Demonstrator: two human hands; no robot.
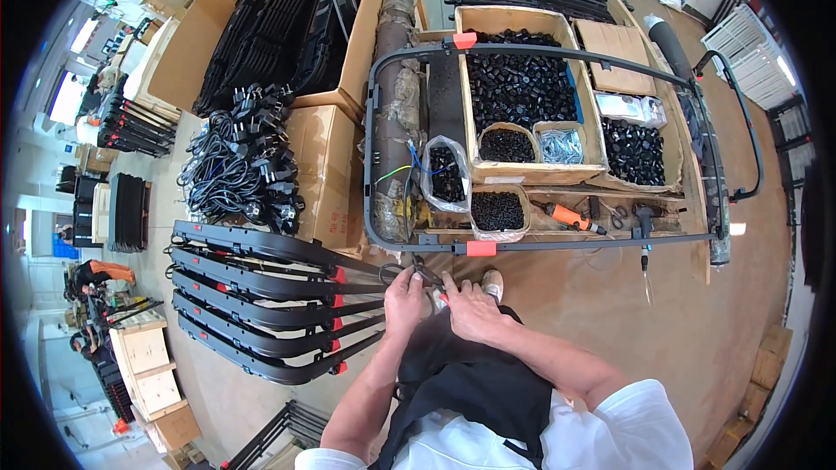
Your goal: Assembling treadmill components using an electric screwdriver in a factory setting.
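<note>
My left hand [403, 303] is closed in a pinch in front of my apron, just below the near rail of a black tube frame [557, 247]. Between it and my right hand [475, 309] is a thin black piece [424, 269] like a cable end, with a dark loop beside the left fingers. My right fingers are bent and closed around something with a small red part [444, 298], mostly hidden by the hand. The frame lies across the workbench with red clips [481, 248] on its rails. Blue and yellow-green wires [394, 172] stick out at its left side.
Wooden bins [522, 172] on the bench hold small black parts and screws. An orange screwdriver [570, 218] and a power driver [644, 219] lie near the front edge. Stacked black frames [261, 300] stand at my left, with bundled cables [239, 165] on a carton [324, 174] behind.
</note>
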